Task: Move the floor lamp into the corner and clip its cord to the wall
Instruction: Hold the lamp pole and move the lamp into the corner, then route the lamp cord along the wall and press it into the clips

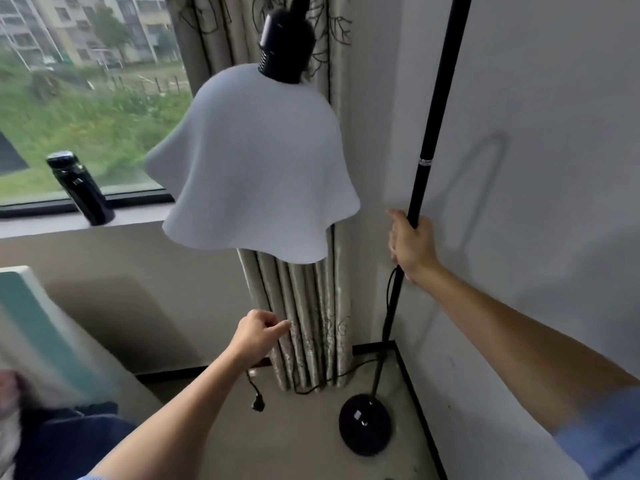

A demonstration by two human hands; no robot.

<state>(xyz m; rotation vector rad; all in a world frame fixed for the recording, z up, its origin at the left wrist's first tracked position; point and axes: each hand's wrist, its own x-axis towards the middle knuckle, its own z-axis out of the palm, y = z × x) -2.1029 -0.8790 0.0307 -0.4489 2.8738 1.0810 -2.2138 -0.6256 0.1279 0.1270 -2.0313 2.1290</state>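
The room corner is sitting at lower right of the frame: grey floor (304, 431) w/ a dark skirting strip, a plain wall (554, 133) at right, and a window (69, 98) at upper left. A folded curtain (304, 323) is hanging in centre. One black bottle (81, 188) is standing on the sill.

The lamp is standing in the corner, its round base (365, 422) on the floor and its pole (433, 133) running up out of frame. The top of the lamp is cut off. One white shade (256, 164) is hanging in front of the curtain.

The right hand (412, 245) is wrapping closed around the pole. The left hand (258, 336) is curling closed and the cord (311, 389) is hanging from it, w/ one plug (258, 405) below. Left edge objects are blurred.
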